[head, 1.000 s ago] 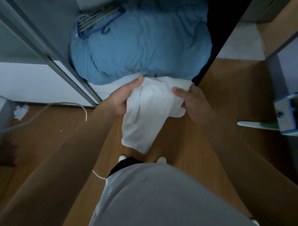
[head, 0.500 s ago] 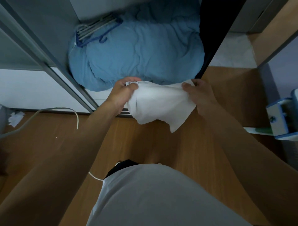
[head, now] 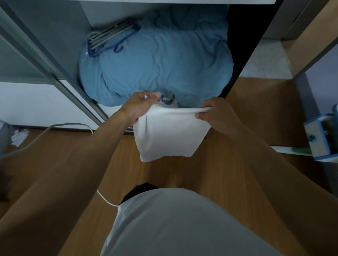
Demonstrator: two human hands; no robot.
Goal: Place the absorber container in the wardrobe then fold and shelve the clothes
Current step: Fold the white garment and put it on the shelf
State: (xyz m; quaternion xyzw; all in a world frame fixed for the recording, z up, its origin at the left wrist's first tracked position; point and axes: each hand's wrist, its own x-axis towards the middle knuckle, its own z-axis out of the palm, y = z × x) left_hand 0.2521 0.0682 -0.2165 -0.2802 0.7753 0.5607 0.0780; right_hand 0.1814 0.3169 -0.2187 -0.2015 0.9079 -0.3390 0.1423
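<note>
I stood at the open wardrobe with a white garment stretched between my hands. My left hand was pinched shut on its left top corner, and my right hand was clenched on the right end of the same top edge, so the cloth hung in a doubled panel above the wooden floor, touching nothing below it. I judged I was mid-fold, with the shelving of this piece yet to come.

To do this well, I reckoned the top edge needed to be kept taut and level between both grips, so the hanging layers lined up before the next fold. The lower left corner sagged a little past the rest, which suggested the layers were not quite square; a small shake would likely have settled them.

Just beyond my knuckles lay a bulky blue duvet filling the wardrobe floor, with a bundle of hangers resting on its far left. A small blue-and-yellow object peeked out beside my left hand, possibly the absorber container, though I could not tell. A white shelf edge showed above.
</note>
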